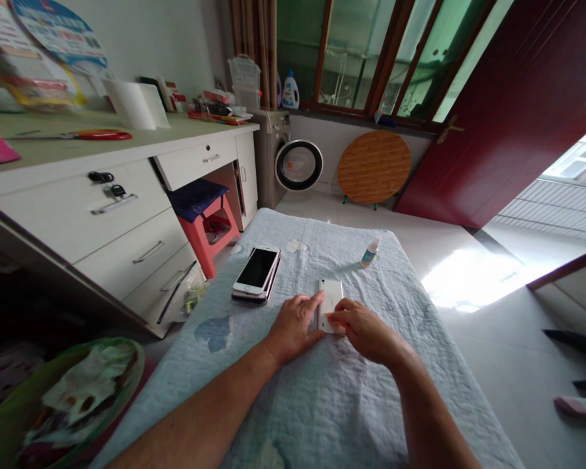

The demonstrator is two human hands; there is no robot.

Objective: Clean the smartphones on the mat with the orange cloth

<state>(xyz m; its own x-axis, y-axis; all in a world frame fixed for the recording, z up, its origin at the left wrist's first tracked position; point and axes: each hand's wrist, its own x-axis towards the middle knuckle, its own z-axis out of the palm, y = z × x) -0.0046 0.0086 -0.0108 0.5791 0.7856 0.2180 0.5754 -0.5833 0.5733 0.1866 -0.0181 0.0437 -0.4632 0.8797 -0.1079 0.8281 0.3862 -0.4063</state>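
Note:
A white phone (331, 298) lies back side up on the blue-grey quilted cloth (293, 404). My left hand (297, 326) steadies it by the left edge, thumb near its lower corner and fingertips along its side. Over the phone's lower right part, my right hand (359, 326) is closed, fingers bent and pressed down on the back. Something small and orange shows under those fingers, too covered to name. Left of my hands rests a stack of phones (256, 272), a white one with a dark screen on top. A small spray bottle (370, 253) stands upright beyond my right hand.
A desk with drawers (127, 241) runs along the left, with a red stool (208, 228) beside it. A basket of cloths (137, 365) sits at lower left. Farther back are a washing machine (268, 150) with its door open and a round wooden tabletop (375, 166).

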